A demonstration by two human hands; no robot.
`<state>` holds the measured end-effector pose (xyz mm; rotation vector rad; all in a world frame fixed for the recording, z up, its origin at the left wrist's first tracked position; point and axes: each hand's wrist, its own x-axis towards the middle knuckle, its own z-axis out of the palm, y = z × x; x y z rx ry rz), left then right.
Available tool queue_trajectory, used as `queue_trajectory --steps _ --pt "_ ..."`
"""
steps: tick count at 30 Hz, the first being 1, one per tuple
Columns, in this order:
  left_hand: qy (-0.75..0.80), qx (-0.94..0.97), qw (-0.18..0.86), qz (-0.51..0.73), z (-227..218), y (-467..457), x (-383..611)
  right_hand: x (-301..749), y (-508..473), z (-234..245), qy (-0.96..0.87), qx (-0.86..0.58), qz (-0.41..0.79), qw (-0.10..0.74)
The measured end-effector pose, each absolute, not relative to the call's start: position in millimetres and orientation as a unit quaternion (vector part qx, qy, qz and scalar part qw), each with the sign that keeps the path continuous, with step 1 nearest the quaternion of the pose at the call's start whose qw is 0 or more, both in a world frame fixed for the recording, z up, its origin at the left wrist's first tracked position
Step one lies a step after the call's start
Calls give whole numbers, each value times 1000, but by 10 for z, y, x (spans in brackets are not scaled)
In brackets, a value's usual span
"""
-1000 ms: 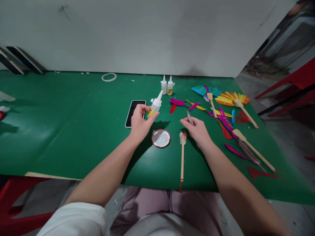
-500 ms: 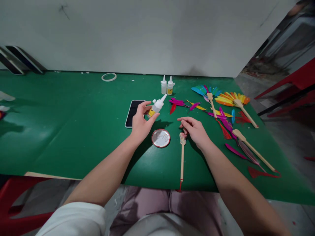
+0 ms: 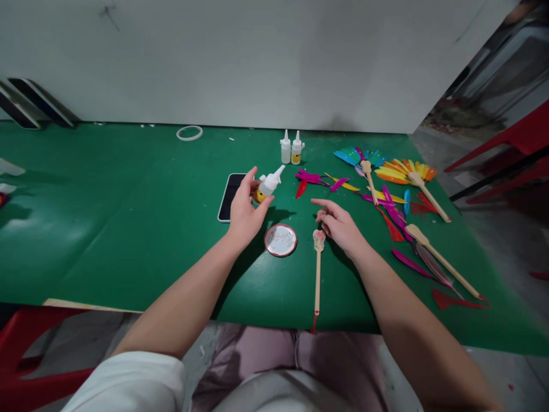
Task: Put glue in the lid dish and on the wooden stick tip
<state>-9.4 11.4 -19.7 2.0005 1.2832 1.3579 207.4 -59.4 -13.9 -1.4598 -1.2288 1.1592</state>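
Holding a bottle (image 3: 270, 182), yellow label (image 3: 259, 195) illegible, left fingers (image 3: 250, 179) clamped round bottle, right fingers (image 3: 325, 204) part-curled, grip unclear, stick (image 3: 318, 280) at their six o'clock

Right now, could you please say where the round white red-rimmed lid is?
In the head view, the lid lies just below centre on the green table, left of the pale wooden stick nearest the right hand.

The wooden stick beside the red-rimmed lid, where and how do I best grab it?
Probably by the middle of its shaft, pinched from above and the right, where your right hand is. The shaft is slim, straight and lies flat, pointing toward you; the broader, patterned head looks less easy to pinch.
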Motion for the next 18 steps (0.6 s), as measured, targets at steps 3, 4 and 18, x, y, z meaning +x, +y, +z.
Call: queue_trajectory --steps 3,4,18 --pt "462 708 212 491 -190 110 -88 2080 -604 -130 -524 -614 422 412" --pt "463 705 212 494 -183 104 -86 2081 -609 -125 -532 -621 410 404" --pt "449 605 322 574 -14 10 -44 2099 -637 -108 -615 -701 241 267"
